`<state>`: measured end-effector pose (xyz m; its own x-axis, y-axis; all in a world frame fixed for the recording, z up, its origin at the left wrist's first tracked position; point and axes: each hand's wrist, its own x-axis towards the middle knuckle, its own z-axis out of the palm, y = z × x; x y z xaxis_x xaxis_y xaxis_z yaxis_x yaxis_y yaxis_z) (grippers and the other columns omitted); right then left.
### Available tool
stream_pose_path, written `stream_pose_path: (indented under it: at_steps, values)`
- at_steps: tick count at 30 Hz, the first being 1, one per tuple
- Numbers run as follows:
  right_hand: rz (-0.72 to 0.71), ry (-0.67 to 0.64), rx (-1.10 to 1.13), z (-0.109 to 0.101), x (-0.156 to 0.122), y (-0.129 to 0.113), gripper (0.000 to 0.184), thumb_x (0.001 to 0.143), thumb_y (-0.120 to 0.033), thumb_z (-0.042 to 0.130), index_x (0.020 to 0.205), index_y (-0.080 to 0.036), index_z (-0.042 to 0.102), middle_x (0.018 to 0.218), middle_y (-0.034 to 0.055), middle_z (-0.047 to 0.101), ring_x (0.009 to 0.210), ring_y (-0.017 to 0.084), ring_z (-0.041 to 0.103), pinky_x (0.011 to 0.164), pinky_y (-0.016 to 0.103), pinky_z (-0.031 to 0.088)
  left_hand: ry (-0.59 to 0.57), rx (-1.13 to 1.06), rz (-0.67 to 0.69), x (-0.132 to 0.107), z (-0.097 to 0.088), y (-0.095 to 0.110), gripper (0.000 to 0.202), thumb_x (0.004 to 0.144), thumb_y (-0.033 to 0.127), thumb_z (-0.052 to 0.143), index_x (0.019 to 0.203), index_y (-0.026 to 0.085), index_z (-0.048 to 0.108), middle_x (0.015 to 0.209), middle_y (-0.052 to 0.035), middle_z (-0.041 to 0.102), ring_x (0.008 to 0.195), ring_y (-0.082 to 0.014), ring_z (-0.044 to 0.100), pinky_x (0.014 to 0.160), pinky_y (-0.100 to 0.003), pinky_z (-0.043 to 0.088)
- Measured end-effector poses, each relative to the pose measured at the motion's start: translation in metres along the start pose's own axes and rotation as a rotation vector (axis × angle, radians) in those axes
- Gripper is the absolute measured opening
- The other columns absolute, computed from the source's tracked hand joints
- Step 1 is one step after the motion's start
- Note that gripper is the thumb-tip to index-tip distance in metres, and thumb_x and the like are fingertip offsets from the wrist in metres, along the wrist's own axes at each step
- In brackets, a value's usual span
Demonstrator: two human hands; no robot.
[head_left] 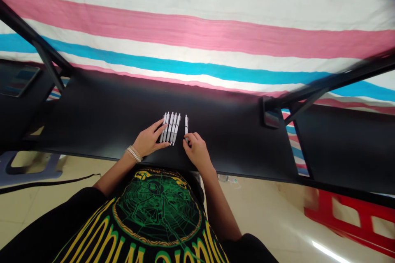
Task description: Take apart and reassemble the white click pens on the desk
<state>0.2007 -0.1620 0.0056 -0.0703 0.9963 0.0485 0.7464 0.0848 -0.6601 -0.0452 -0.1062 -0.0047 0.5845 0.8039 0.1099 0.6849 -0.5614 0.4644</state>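
A tight row of white click pens (pixel 170 127) was laid side by side on a black tabletop (pixel 101 119), their narrow ends pointed toward the person; five could be made out, though the count was uncertain. One further pen (pixel 186 125) lay apart, just to the right of the row, with a narrow gap left between them. The pens looked alike, with silvery clips and white barrels. The left grip (pixel 149 139) was spread, its fingers laid across the row without closing on it. The right grip (pixel 196 150) was curled, its fingertips (pixel 188 136) at the lower end of the single pen; whether that pen was pinched could not be told. A beaded bracelet (pixel 134 154) was worn on the left wrist.
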Motion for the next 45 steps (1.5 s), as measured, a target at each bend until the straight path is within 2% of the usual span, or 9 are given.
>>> stream_pose_path:
  at_steps: [6, 11, 32, 38, 45]
  values:
    - [-0.016, -0.035, 0.048, 0.004, -0.003, -0.006, 0.014, 0.094, -0.021, 0.053, 0.100, -0.020, 0.065, 0.093, 0.0057, 0.059, 0.068, 0.016, 0.058, 0.067, 0.029, 0.048, 0.060, -0.043, -0.025, -0.011, -0.001, 0.004, 0.077, 0.091, 0.059, 0.056, 0.154, 0.019, 0.035, 0.152, -0.0143, 0.048, 0.139, -0.0294, 0.049, 0.116, -0.042, 0.042]
    - [-0.035, -0.064, 0.054, 0.009, -0.004, -0.013, 0.014, 0.095, -0.021, 0.052, 0.100, -0.021, 0.064, 0.094, 0.0056, 0.058, 0.070, 0.016, 0.058, 0.068, 0.029, 0.048, 0.061, -0.037, -0.018, -0.019, 0.002, 0.007, 0.076, 0.092, 0.056, 0.055, 0.154, 0.017, 0.034, 0.151, -0.0156, 0.049, 0.143, -0.0297, 0.044, 0.120, -0.043, 0.038]
    - [-0.065, -0.115, 0.005, 0.014, 0.006, -0.025, 0.009, 0.096, -0.020, 0.051, 0.097, -0.019, 0.060, 0.094, 0.0039, 0.054, 0.070, 0.015, 0.055, 0.069, 0.028, 0.045, 0.083, -0.066, 0.019, -0.019, 0.001, 0.006, 0.065, 0.095, 0.049, 0.053, 0.148, 0.014, 0.038, 0.145, -0.0183, 0.052, 0.141, -0.0291, 0.045, 0.118, -0.046, 0.039]
    - [-0.051, -0.098, 0.011, 0.014, 0.007, -0.026, 0.010, 0.094, -0.019, 0.053, 0.099, -0.019, 0.061, 0.093, 0.0041, 0.055, 0.069, 0.015, 0.055, 0.067, 0.027, 0.045, 0.098, -0.104, 0.010, -0.019, 0.002, 0.006, 0.065, 0.094, 0.048, 0.056, 0.148, 0.015, 0.039, 0.145, -0.0180, 0.053, 0.141, -0.0299, 0.046, 0.118, -0.047, 0.039]
    - [-0.006, -0.005, 0.092, 0.011, 0.002, -0.015, 0.012, 0.091, -0.019, 0.056, 0.098, -0.018, 0.065, 0.087, 0.0035, 0.057, 0.065, 0.014, 0.055, 0.065, 0.028, 0.047, 0.131, -0.179, -0.032, -0.021, 0.001, 0.005, 0.062, 0.093, 0.045, 0.059, 0.145, 0.015, 0.044, 0.144, -0.0185, 0.053, 0.138, -0.0299, 0.048, 0.117, -0.047, 0.040]
